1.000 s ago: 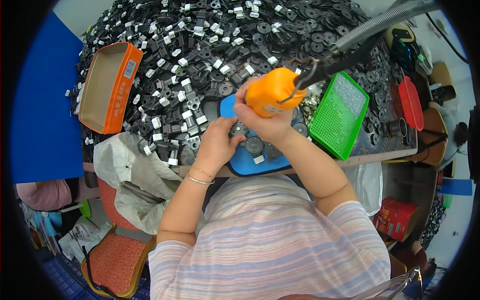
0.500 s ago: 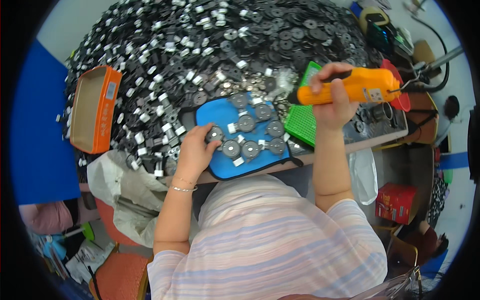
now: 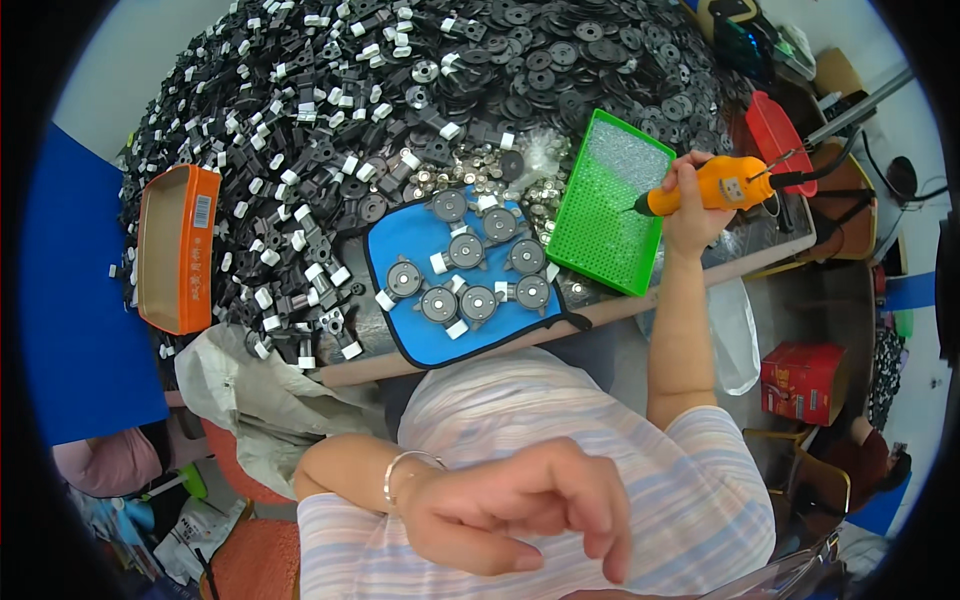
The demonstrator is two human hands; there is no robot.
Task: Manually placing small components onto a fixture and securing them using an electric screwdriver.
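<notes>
My right hand (image 3: 688, 215) is wrapped round an orange electric screwdriver (image 3: 735, 182), its thin bit pointing left above the green perforated tray (image 3: 612, 262). Small silvery screws (image 3: 625, 150) fill the tray's far end. My left hand (image 3: 520, 505) hovers in front of my striped shirt, fingers loosely bent and apart from the thumb, with nothing visible in it. On a blue cloth mat (image 3: 430, 345) with black edging lie several round dark grey parts (image 3: 465, 251), each with a white tab or block beside it.
Black parts with white ends (image 3: 290, 130) and black discs (image 3: 560, 60) heap across the table's far side. Small metal pieces (image 3: 465, 170) lie behind the mat. An orange box (image 3: 195, 250) stands left, a red tray (image 3: 780, 140) right. A plastic bag (image 3: 735, 340) hangs below the edge.
My left hand has left the round part at the mat's left and drawn back to my torso. My right hand and the screwdriver have moved right and down, uncovering the green tray.
</notes>
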